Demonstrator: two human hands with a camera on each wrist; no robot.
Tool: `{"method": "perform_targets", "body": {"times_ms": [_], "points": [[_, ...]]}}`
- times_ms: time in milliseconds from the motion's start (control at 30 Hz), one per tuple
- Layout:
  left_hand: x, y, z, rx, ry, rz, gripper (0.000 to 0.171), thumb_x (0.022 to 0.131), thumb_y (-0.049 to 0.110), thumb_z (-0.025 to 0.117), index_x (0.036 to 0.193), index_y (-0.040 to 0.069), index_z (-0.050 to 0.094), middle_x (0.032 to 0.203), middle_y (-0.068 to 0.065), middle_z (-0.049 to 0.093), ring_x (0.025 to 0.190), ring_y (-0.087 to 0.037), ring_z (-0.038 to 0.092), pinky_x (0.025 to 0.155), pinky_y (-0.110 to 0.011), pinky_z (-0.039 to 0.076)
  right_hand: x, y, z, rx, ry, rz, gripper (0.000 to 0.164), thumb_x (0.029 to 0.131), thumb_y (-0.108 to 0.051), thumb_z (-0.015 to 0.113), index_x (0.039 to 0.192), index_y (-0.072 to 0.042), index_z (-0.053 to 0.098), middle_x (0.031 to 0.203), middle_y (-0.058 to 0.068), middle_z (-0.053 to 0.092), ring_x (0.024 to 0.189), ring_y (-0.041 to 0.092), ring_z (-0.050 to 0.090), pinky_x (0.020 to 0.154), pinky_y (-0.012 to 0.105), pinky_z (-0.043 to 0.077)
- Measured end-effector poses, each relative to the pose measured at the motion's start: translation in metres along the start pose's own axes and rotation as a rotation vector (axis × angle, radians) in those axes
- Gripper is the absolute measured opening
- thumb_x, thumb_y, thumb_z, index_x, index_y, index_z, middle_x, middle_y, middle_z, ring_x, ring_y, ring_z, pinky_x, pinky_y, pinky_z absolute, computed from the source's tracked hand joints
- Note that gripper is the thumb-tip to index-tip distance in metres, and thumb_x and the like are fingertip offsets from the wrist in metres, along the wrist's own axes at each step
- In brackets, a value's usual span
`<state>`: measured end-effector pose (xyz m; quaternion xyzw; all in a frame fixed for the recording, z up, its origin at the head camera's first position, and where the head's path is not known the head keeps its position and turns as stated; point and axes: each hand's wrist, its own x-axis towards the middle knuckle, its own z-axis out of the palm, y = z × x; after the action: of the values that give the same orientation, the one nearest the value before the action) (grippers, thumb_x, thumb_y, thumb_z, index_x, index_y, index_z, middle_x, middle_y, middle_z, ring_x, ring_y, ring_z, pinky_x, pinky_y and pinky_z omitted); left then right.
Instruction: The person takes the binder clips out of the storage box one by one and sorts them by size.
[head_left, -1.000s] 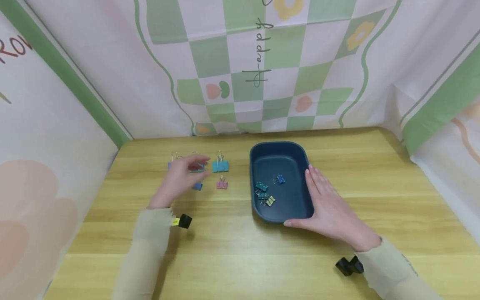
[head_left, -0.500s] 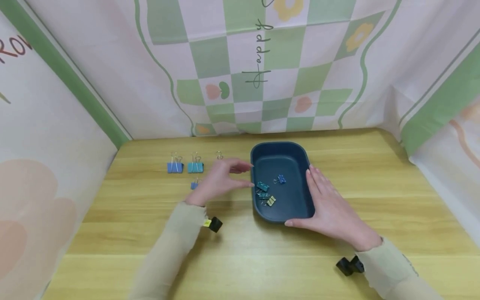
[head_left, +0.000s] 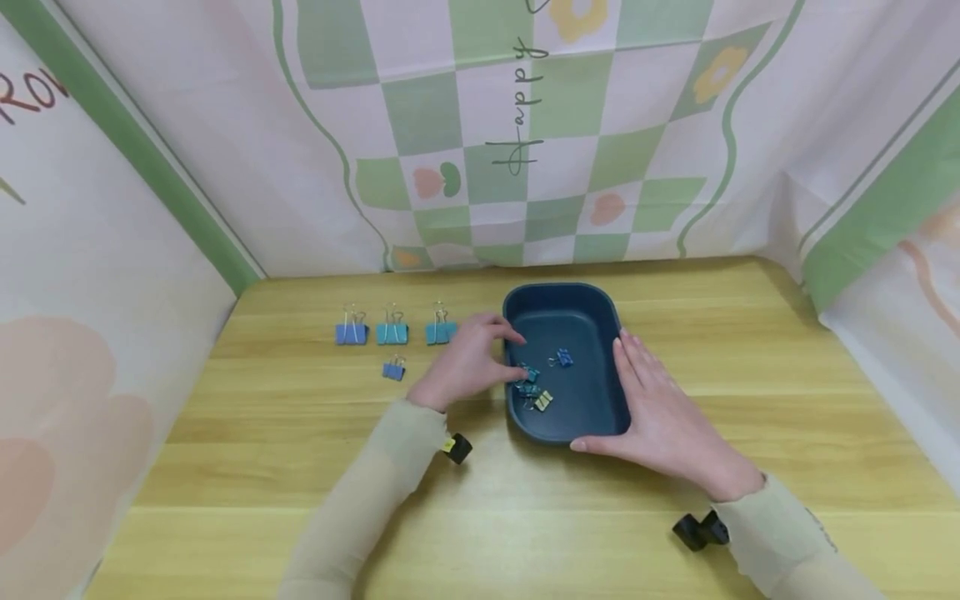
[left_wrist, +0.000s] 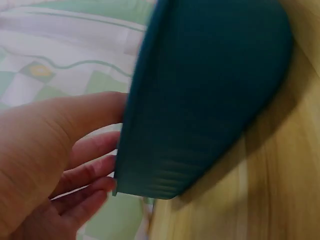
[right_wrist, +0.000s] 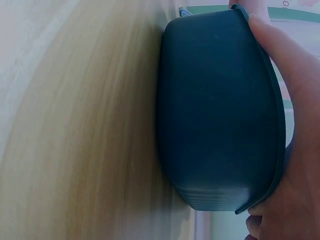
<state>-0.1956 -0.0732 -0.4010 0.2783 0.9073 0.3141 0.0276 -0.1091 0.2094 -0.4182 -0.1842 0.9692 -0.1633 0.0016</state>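
Head view: fairly bright, evenly lit, with pale glare on the bench point(head_left: 540, 500) and a soft shadow beside the left sleeve point(head_left: 386, 471). Left wrist view: dimmer, blurred, the tray point(left_wrist: 200, 100) dark. Right wrist view: hazy, left side washed out

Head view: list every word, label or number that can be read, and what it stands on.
"Happy", sideways, on the checked cloth; the stroke above is cut off.
"Ro", then a partial letter, on the white cloth at far left.
Yellow tag by the left sleeve: too small to read.
No readable numbers.
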Motion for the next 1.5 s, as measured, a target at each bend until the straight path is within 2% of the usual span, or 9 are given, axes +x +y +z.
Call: {"method": "perform_targets", "body": {"times_ms": [133,233,400,533,700,933,1133,1300,1500], "points": [[0.005,0.005,0.001,0.033,-0.033,0.077,0.043,0.082,0.028,0.089,0.118,0.010,0.076,0.120,0.000,0.065,0.115,-0.020,0.056,0.102,-0.032,0.045,-0.001,0.001,0.000,-0.004,0.012,-0.009,0.142,0.071,-0.088,0.064,0.161,0.002,0.002,0.168,0.017,-0.005,0.153,0.037,0.004,0.118,0.059,0.019],[0.012,0.011,0.001,0.064,-0.113,0.106,0.042,0.082,0.024,0.089,0.119,0.008,0.075,0.117,-0.001,0.069,0.110,-0.019,0.060,0.097,-0.027,0.048,-0.001,0.002,0.000,-0.003,0.004,-0.011,0.141,0.072,-0.088,0.063,0.161,0.002,0.001,0.168,0.017,-0.006,0.153,0.037,0.003,0.119,0.059,0.018],[0.026,0.025,0.001,0.274,-0.241,0.110,0.034,0.084,0.020,0.088,0.114,0.008,0.077,0.112,-0.001,0.073,0.105,-0.015,0.064,0.091,-0.024,0.051,-0.002,0.002,0.000,0.007,-0.011,-0.003,0.141,0.072,-0.088,0.063,0.161,0.001,-0.001,0.168,0.015,-0.007,0.153,0.036,0.002,0.119,0.059,0.018],[0.028,0.029,0.002,0.382,-0.262,0.136,0.012,0.087,0.015,0.084,0.099,0.013,0.082,0.096,0.004,0.073,0.095,-0.012,0.062,0.084,-0.023,0.052,-0.002,0.001,0.000,0.013,-0.012,-0.003,0.141,0.072,-0.087,0.064,0.161,0.000,-0.001,0.168,0.015,-0.007,0.153,0.036,0.002,0.119,0.059,0.019],[0.028,0.027,0.003,0.364,-0.244,0.157,0.009,0.092,0.009,0.077,0.090,0.016,0.083,0.090,0.006,0.073,0.091,-0.009,0.062,0.079,-0.019,0.052,-0.002,0.001,0.001,0.010,-0.004,-0.009,0.141,0.072,-0.087,0.064,0.161,0.001,0.000,0.168,0.015,-0.007,0.153,0.036,0.003,0.119,0.059,0.018],[0.032,0.024,0.004,0.204,-0.257,0.185,0.011,0.097,0.013,0.072,0.101,0.011,0.082,0.098,0.003,0.076,0.088,-0.005,0.066,0.077,-0.014,0.052,-0.002,0.002,0.001,0.018,-0.001,-0.011,0.140,0.072,-0.086,0.065,0.161,0.001,0.000,0.169,0.015,-0.007,0.154,0.035,0.002,0.119,0.059,0.018],[0.034,0.024,0.012,0.311,-0.281,0.204,0.017,0.101,0.015,0.066,0.108,0.014,0.081,0.105,0.005,0.075,0.099,-0.009,0.066,0.087,-0.020,0.052,-0.002,0.002,0.001,0.010,0.001,-0.013,0.140,0.072,-0.087,0.064,0.161,0.001,0.000,0.169,0.015,-0.007,0.154,0.036,0.002,0.119,0.059,0.018],[0.033,0.026,0.017,0.356,-0.301,0.205,0.028,0.105,0.026,0.060,0.088,0.016,0.081,0.078,0.005,0.070,0.071,-0.010,0.062,0.075,-0.024,0.046,-0.001,0.001,0.001,-0.002,0.005,-0.012,0.141,0.071,-0.088,0.064,0.161,0.001,0.002,0.169,0.015,-0.006,0.154,0.035,0.003,0.119,0.058,0.020],[0.031,0.029,0.018,0.339,-0.337,0.162,0.023,0.093,0.044,0.075,0.100,0.023,0.083,0.086,0.016,0.071,0.079,0.001,0.058,0.084,-0.030,0.038,-0.001,0.001,0.001,-0.007,0.015,-0.014,0.140,0.071,-0.087,0.065,0.161,0.002,0.004,0.169,0.015,-0.003,0.154,0.033,0.003,0.120,0.056,0.019]]}}
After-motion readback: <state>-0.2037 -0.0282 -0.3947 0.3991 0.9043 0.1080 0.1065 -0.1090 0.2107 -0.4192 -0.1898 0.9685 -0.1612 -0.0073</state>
